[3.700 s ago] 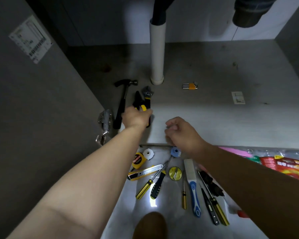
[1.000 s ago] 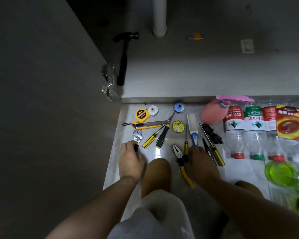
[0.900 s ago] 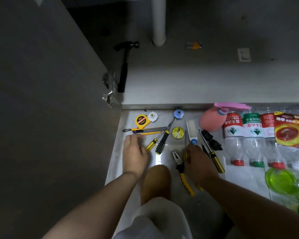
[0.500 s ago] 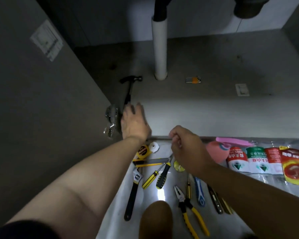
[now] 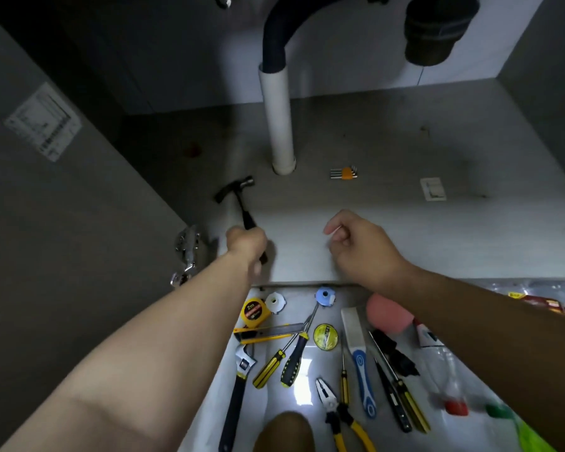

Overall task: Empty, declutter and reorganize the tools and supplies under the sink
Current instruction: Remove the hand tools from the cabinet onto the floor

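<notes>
My left hand grips the handle of a black hammer whose head points toward the back of the cabinet floor. My right hand hovers over the cabinet's front part with fingers loosely curled and nothing in it. An orange hex key set lies farther back, right of the white drain pipe. On the tiled floor in front lie an adjustable wrench, yellow-handled pliers, several screwdrivers, a yellow tape measure and a utility knife.
A small white card lies at the cabinet's back right. The open door's hinge sits at the left front corner. A pink round object, plastic bottles and a blue-handled brush lie right of the tools. My knee is at the bottom.
My left hand closed around the hammer's handle and its head has lifted and swung left. My right hand moved up over the cabinet floor. The view tilted up.
</notes>
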Available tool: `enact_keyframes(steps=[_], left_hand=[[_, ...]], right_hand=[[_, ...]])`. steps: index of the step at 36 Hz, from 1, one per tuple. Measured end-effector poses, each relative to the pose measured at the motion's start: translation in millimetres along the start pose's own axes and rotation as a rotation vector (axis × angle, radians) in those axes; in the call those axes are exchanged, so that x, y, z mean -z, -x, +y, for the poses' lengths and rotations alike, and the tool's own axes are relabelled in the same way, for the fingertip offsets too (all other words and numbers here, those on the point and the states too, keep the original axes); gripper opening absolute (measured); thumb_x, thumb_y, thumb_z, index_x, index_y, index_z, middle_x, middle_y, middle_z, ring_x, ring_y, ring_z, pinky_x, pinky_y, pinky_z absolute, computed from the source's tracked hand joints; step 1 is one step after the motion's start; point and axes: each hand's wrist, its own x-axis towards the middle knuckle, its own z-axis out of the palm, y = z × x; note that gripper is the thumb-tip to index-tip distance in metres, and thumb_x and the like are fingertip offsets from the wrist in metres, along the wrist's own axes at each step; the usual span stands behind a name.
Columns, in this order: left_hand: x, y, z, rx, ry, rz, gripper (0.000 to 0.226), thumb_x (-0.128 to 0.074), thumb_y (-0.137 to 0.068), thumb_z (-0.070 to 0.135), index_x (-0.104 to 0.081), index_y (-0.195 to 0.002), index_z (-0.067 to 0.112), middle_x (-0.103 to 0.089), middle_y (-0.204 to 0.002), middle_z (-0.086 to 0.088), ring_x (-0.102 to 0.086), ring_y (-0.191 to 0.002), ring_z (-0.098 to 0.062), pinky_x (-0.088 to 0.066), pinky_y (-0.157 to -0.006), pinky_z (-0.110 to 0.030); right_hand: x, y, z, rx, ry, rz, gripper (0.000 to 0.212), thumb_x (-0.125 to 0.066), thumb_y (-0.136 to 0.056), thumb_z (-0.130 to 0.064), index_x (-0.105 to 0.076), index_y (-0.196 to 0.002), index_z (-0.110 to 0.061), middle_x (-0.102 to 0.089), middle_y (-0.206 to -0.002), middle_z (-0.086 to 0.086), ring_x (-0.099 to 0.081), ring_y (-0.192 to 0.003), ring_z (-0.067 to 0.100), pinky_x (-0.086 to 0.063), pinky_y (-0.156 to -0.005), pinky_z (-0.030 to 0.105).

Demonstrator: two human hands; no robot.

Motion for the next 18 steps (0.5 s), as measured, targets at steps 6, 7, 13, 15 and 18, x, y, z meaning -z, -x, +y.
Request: enact_keyframes(steps=[6, 7, 13, 15, 18], left_hand=[[3.5, 73.7, -7.9, -0.003, 0.333, -0.211, 0.013, -0.048, -0.101, -0.004, -0.059, -0.107, 0.0, -0.053, -0.079, -0.013, -0.049, -0.064, -0.021, -0.037, -0.058, -0.03], [4.6, 83.9, -9.5, -0.025, 0.349, -0.238, 0.018, -0.048, -0.102, -0.003, -0.057, -0.117, -0.003, -0.053, -0.08, -0.012, -0.048, -0.063, -0.02, -0.035, -0.056, -0.029], [5.2, 130.2, 4.3, -0.184, 0.313, -0.494, 0.032, -0.051, -0.104, 0.002, -0.045, -0.135, 0.0, -0.064, -0.105, -0.013, -0.061, -0.081, -0.018, -0.047, -0.063, -0.027], [-0.2, 141.7, 13.5, -0.214, 0.268, -0.594, 0.03, -0.051, -0.104, 0.003, -0.046, -0.133, 0.003, -0.066, -0.112, -0.012, -0.067, -0.08, -0.014, -0.051, -0.059, -0.025], [-14.9, 149.5, 19.9, -0.33, 0.161, -0.678, 0.028, -0.052, -0.103, 0.001, -0.049, -0.13, 0.004, -0.065, -0.111, -0.011, -0.067, -0.091, -0.013, -0.056, -0.077, -0.029]], right_hand=[[0.9, 3.3, -24.5, -0.278, -0.212, -0.228, 0.012, -0.058, -0.095, -0.02, -0.061, -0.106, -0.017, -0.062, -0.094, 0.006, -0.063, -0.08, 0.022, -0.055, -0.073, 0.034], [2.8, 5.1, -29.3, -0.301, -0.238, -0.238, 0.017, -0.058, -0.096, -0.024, -0.062, -0.11, -0.015, -0.063, -0.098, 0.007, -0.063, -0.082, 0.021, -0.057, -0.074, 0.036], [27.2, 15.6, -48.6, -0.403, -0.382, -0.182, 0.025, -0.058, -0.098, -0.037, -0.063, -0.109, -0.015, -0.065, -0.105, 0.006, -0.061, -0.091, 0.016, -0.055, -0.084, 0.036], [39.2, 18.4, -49.7, -0.462, -0.501, -0.113, 0.026, -0.061, -0.097, -0.038, -0.064, -0.111, -0.017, -0.066, -0.103, 0.004, -0.061, -0.091, 0.015, -0.053, -0.085, 0.036], [55.8, 23.2, -47.0, -0.496, -0.63, -0.074, 0.016, -0.061, -0.098, -0.031, -0.068, -0.105, -0.018, -0.071, -0.105, 0.001, -0.063, -0.093, 0.014, -0.046, -0.082, 0.034]])
